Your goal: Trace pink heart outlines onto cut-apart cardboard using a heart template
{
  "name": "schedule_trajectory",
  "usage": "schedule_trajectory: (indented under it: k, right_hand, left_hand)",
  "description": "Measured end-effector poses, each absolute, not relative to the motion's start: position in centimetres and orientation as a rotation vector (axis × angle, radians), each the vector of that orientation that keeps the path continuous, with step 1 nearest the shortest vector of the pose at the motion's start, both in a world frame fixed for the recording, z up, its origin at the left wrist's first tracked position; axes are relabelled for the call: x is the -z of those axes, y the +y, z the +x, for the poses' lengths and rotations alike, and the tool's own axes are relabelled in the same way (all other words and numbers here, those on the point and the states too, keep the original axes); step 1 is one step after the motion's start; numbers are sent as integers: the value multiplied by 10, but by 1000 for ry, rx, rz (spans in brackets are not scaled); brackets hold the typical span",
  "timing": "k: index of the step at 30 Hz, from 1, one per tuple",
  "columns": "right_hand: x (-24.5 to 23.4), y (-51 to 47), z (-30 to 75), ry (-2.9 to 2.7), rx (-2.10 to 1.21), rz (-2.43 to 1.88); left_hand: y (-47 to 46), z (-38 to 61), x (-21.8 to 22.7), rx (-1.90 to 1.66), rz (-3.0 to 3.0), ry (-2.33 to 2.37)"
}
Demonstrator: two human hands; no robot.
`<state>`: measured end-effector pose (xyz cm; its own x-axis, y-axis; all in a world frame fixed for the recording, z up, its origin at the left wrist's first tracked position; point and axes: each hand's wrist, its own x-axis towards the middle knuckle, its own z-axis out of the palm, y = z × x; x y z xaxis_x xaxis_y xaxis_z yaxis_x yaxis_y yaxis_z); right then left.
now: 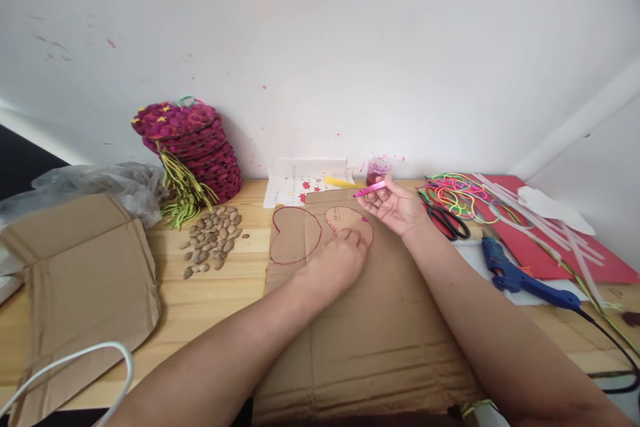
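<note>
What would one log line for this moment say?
left hand: pressing on cardboard sheet | right hand: holds pink marker, lifted | heart outline: drawn, left of hands

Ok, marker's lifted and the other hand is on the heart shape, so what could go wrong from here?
The left hand presses only the lower part of the heart cut-out, so it might slip on the cardboard. The pink-stained cup stands just behind the right hand holding the pink marker and could get knocked. The glue gun lies near that forearm, and its cord could snag.
</note>
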<state>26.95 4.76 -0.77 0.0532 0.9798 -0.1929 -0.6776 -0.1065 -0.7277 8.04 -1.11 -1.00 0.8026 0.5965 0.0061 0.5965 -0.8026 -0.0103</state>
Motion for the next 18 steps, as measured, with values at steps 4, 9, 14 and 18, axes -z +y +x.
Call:
schedule_trajectory:
  k: [4,9,14,18]
  right_hand:
    - [0,46,262,-716,-1370,-980]
    - [-10,43,245,-959,-1223,-1057]
    - [-24,37,227,-1502,-932,-1184]
    - [-34,35,219,-1943,-573,-1232]
  left_hand:
    - [-14,86,21,59,-2889,-985]
    - [-20,90,16,47,-2898,-1059]
    - [-28,92,2,-48,-2979,-1135]
    - [-29,92,-1,-38,-3045,-1186]
